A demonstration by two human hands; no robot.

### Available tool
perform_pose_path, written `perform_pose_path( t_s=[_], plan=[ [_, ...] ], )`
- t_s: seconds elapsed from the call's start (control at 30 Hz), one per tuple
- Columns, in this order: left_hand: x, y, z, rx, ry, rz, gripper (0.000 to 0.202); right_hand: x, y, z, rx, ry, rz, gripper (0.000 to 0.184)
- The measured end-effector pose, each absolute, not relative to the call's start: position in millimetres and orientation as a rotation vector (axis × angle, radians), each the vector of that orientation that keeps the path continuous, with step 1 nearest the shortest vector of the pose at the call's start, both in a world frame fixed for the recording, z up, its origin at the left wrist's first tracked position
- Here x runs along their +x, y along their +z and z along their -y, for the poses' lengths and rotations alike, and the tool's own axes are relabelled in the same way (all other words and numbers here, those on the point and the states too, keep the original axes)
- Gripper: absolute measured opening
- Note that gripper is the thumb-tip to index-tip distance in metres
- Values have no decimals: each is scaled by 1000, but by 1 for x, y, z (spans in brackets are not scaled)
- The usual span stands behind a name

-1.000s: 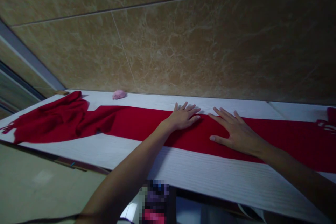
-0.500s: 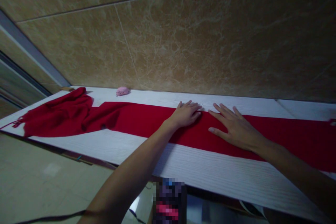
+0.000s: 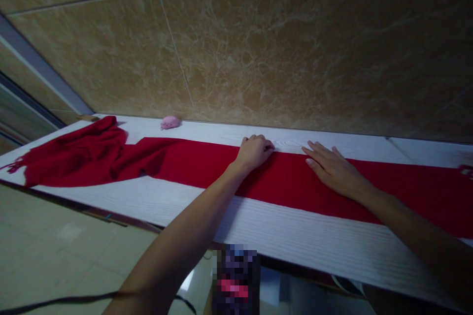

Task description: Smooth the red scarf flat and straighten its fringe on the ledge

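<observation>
A long red scarf [image 3: 291,182] lies along the white tabletop, flat in the middle and to the right. Its left end is bunched in loose folds, with fringe hanging at the tip. My left hand [image 3: 255,150] is closed at the scarf's far edge, fingers curled and pinching the cloth there. To its right, my right hand [image 3: 334,170] rests open over the scarf, fingers stretched toward the same edge. A bit of fringe shows at the far right end.
A small pink toy [image 3: 170,122] sits near the wall at the back left. The brown marbled tile wall [image 3: 258,59] rises right behind the white table [image 3: 177,202]. A black cord [image 3: 62,300] crosses the lower left, above the tiled floor.
My left hand's fingers have gone from stretched out to curled in at the scarf's edge. My right hand's fingers have drawn closer together, still flat on the cloth. The view has shifted slightly.
</observation>
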State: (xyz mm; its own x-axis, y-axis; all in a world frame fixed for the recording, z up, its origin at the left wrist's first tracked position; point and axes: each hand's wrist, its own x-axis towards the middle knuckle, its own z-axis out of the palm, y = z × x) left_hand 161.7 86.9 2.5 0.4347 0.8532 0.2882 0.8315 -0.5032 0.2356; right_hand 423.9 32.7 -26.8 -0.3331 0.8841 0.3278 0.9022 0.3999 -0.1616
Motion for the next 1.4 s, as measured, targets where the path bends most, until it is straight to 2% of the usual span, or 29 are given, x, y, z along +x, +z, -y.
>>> perform_pose_path(
  t_s=[0.57,1.0,1.4],
  plan=[
    [161,7,-85,2628,538,-1433,19,424,-33,-34,-1672,22,2303,62],
    [160,-5,-91,2469,725,-1303,26,425,-33,-34,-1624,22,2282,59],
    [161,1,-86,2609,593,-1335,24,425,-34,-34,-1620,15,2282,58]
  ],
)
